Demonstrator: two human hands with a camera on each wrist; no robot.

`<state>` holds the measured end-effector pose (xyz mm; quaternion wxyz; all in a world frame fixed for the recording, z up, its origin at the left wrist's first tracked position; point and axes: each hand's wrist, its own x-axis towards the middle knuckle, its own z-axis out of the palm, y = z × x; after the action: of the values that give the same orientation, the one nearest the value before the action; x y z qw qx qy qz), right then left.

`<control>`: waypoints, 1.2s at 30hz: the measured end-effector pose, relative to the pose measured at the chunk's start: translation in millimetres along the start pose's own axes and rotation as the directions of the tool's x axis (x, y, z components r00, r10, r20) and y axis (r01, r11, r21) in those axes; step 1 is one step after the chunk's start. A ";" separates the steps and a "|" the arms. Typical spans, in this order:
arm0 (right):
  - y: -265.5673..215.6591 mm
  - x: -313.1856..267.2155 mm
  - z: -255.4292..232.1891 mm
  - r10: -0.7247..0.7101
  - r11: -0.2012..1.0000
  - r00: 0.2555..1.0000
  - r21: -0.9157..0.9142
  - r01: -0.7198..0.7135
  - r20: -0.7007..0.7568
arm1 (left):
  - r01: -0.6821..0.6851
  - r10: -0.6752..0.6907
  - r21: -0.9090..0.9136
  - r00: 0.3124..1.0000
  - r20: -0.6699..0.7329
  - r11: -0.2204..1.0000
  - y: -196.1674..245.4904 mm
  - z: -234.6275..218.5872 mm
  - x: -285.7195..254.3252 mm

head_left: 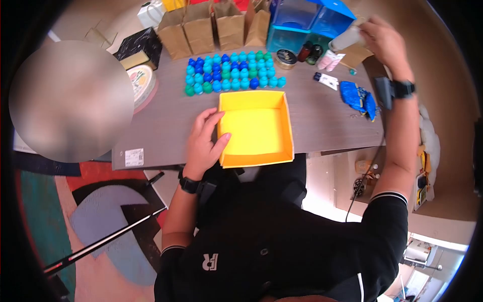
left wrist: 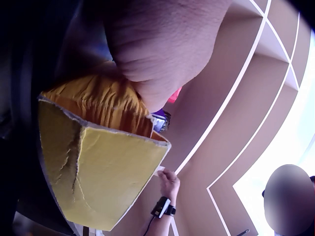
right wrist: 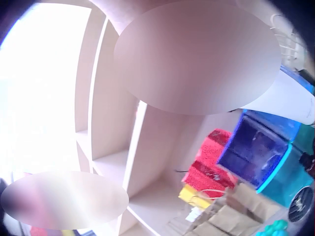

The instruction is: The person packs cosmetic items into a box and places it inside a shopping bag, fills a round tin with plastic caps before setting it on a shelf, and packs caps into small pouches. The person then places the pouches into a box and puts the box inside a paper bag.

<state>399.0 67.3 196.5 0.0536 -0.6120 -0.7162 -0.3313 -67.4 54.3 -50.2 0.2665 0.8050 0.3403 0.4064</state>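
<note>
A yellow open-topped box (head_left: 256,128) is at the front of the table, its near wall overlapping the table's front edge. My left hand (head_left: 204,141) grips its left wall, the thumb over the rim. The left wrist view shows a creased, worn outer wall of this box (left wrist: 108,172) close up. Raised at the table's far right, my right hand (head_left: 385,43) holds a white bottle-like container (head_left: 347,39). That white container (right wrist: 283,101) also shows in the right wrist view, beside the blue bins. The hand's grip is mostly blurred out there.
Rows of blue, teal and green small rounded pieces (head_left: 234,73) stand beyond the box. Brown paper bags (head_left: 201,30) and blue bins (head_left: 292,30) line the back. Dark bottles (head_left: 314,54), tubes (head_left: 329,81) and a blue pouch (head_left: 357,98) lie right. A round tin (head_left: 286,59) stands by the bins.
</note>
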 end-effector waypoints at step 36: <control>-130.3 -74.9 127.0 0.334 0.882 0.898 0.240 -0.405 0.286 | -0.054 0.054 0.010 0.998 -0.037 0.999 12.0 25.6 -1.4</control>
<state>340.3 68.8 8.7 0.1210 -0.7581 -0.6276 -0.1295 -42.6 41.8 -55.9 0.2452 0.8075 0.3253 0.4267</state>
